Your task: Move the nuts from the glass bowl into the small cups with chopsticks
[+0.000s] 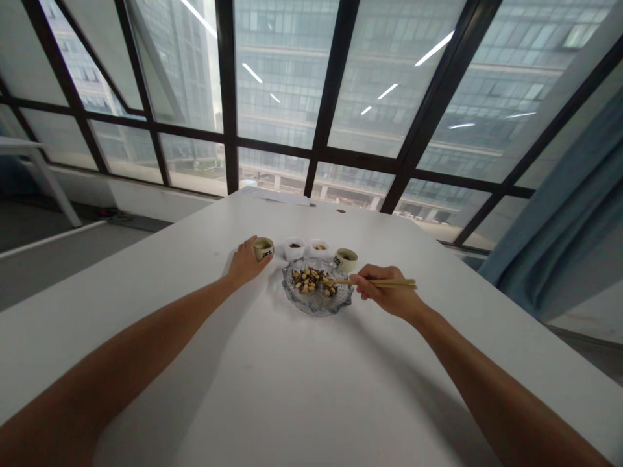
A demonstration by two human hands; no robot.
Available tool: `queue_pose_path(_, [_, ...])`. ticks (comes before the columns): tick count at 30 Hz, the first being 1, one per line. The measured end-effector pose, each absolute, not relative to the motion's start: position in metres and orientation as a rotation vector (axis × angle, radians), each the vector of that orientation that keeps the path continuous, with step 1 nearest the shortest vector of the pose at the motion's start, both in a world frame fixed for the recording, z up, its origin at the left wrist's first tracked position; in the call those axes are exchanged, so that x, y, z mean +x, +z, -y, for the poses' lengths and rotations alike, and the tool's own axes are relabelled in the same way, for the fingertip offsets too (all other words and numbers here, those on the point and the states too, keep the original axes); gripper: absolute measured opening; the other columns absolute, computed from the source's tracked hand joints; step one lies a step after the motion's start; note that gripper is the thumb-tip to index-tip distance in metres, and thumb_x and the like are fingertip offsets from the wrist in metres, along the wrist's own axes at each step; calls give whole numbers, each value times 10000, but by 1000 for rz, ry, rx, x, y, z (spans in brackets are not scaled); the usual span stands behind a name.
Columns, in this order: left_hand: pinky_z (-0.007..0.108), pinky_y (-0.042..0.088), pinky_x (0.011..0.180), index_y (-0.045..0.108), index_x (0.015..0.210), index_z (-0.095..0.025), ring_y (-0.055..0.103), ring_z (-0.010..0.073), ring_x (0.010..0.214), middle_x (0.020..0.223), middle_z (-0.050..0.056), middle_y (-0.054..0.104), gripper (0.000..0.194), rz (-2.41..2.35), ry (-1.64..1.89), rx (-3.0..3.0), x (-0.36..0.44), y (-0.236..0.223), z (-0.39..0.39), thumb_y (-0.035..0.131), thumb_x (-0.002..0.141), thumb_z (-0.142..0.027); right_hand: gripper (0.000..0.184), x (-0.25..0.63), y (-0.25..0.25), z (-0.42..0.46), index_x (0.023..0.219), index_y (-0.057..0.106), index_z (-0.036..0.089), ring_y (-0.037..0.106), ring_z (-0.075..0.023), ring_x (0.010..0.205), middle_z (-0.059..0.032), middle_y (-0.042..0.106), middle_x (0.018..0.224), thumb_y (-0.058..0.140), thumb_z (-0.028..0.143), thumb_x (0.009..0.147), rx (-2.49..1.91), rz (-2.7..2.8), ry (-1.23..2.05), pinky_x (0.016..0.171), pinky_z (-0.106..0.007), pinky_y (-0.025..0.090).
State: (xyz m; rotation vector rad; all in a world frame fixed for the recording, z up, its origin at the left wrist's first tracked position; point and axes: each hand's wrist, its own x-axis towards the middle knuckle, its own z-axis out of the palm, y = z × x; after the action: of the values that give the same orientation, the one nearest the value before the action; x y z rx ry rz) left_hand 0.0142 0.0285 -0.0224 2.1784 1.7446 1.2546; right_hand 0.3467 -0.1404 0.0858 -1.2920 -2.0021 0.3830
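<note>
A pair of wooden chopsticks (394, 283) is held in my right hand (382, 288), their tips down among the nuts and seeds (311, 280) on a clear glass plate (318, 308) with a wavy rim. My left hand (246, 263) is wrapped round a small pale-green cup (264, 248) with dark lettering, which stands left of the plate. Behind the plate's right side is a matching cup (346, 259). Two small white dishes sit between the cups: one dish (294, 253) holds something dark, the other dish (318, 251) something yellowish.
Everything stands on a long white table (272, 376). Paper sheets (277, 196) lie at its far end, near round holes in the top. Tall dark-framed windows rise beyond. A blue curtain (549, 220) hangs at the right, and another white table (24, 144) is at the left.
</note>
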Motion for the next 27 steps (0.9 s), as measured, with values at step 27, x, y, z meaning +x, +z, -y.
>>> queue_pose_path(27, [474,440,1142,450,1417,-159,552,345,1339,1443,196,568,762,-1634,1366,2165,14,-22,-27,771,770,-401,551,345,89,136,654,657,193,629,-165,427,-63,694,560,730,726,774,-1230,1556,500,391,-255,500])
